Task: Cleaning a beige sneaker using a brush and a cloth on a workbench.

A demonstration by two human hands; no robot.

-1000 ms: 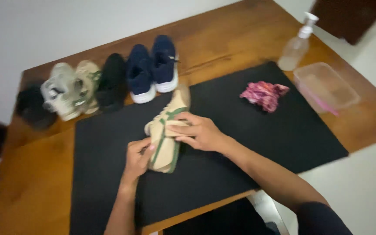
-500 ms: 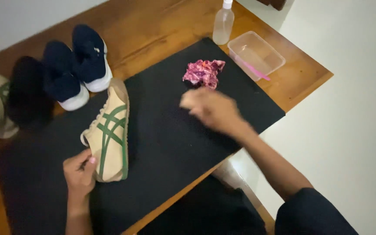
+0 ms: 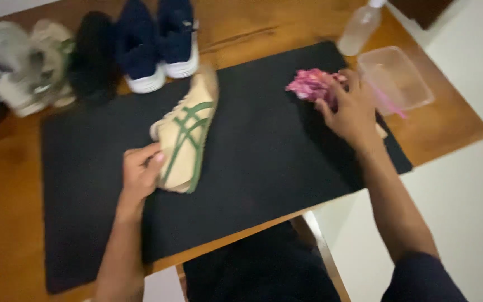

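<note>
My left hand [image 3: 141, 173] holds the shoe [image 3: 185, 137] by its heel end, fingers curled round the side and the thumb over the top. The shoe is cream with green stripes and lies on the black mat [image 3: 252, 162], toe pointing away from me toward the far edge. My right hand [image 3: 350, 109] is well apart from it, out at the right end of the mat, fingers spread and laid on the pink cloth [image 3: 311, 85]. The fingertips touch the crumpled cloth, but the view is blurred there and I cannot tell whether they have closed on it or only rest on top. Just beyond that hand a clear plastic tub [image 3: 398, 78] stands on the wooden table [image 3: 6, 184], with something thin and pink across its near rim. A spray bottle [image 3: 359, 28] stands behind the tub, near the far edge. Along the back of the mat sits a row of other shoes: a navy pair [image 3: 157, 42] with white soles just beyond the cream toe, a black shoe [image 3: 91, 56] to their left, and a pale grey pair [image 3: 20, 67] at the far left.
</note>
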